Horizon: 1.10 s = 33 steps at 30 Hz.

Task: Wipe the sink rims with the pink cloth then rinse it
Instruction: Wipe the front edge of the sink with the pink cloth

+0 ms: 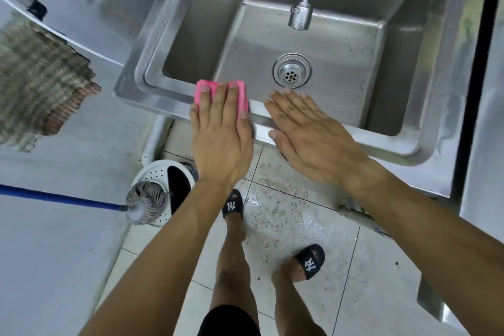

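Steel sink rim (152, 95) above wet, speckled floor tiles (286, 215).

White interlocked "NY" logo on both black slides: left slide (232, 206), right slide (310, 263). No other text.

Even, fairly bright light is falling from above, with soft, faint shadows. The steel sink (403, 144) is catching dull glare along its rim at three o'clock, and the wet floor tiles (286, 215) are shining near centre. Wide-angle distortion is bending straight edges outward toward the borders. The woven cloth (41, 84) at nine o'clock is looking soft and smeared.
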{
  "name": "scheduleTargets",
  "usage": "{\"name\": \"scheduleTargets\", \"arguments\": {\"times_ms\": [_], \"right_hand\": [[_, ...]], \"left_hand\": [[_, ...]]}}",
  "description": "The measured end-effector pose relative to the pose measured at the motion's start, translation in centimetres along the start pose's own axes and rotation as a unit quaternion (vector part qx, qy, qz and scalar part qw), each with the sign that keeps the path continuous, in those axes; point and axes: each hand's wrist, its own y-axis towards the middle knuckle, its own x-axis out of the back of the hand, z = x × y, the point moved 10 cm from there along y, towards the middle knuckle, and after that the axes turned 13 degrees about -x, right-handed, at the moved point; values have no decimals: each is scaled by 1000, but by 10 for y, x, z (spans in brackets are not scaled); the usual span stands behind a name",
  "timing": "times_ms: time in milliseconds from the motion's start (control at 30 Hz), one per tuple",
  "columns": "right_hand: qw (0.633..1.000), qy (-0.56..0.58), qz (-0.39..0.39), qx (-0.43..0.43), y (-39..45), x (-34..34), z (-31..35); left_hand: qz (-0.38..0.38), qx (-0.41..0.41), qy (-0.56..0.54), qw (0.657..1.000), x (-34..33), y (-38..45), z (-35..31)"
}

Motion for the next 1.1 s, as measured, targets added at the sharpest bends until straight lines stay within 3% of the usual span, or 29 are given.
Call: {"name": "scheduleTargets", "arguments": {"times_ms": [100,233,333,467,567,633,700,767,967,1100], "right_hand": [[1000,5,-13,0,12,-3,13],[999,-19,-37,1,11,-9,12],[999,-36,-27,19,10,-14,14],[999,-27,-14,16,16,-13,16],[999,-30,-14,26,21,-13,22],[998,-38,-14,42,27,-15,30],[998,-36,-10,48,36,-17,39],[999,-25,-12,45,47,-18,50],[998,-15,-19,52,58,-18,66],[997,-33,-18,69,54,-20,65]], "left_hand": [[16,-57,8,998,1,-1,7],[-11,28,12,999,9,14,50],[-38,45,2,998,9,7,39],[-9,-68,3,998,2,-6,17],[36,-159,38,986,9,5,42],[29,-118,48,991,19,18,80],[3,-27,35,999,26,23,109],[-23,18,28,999,25,19,106],[38,-107,21,993,13,10,83],[42,-35,29,998,26,30,139]]}}
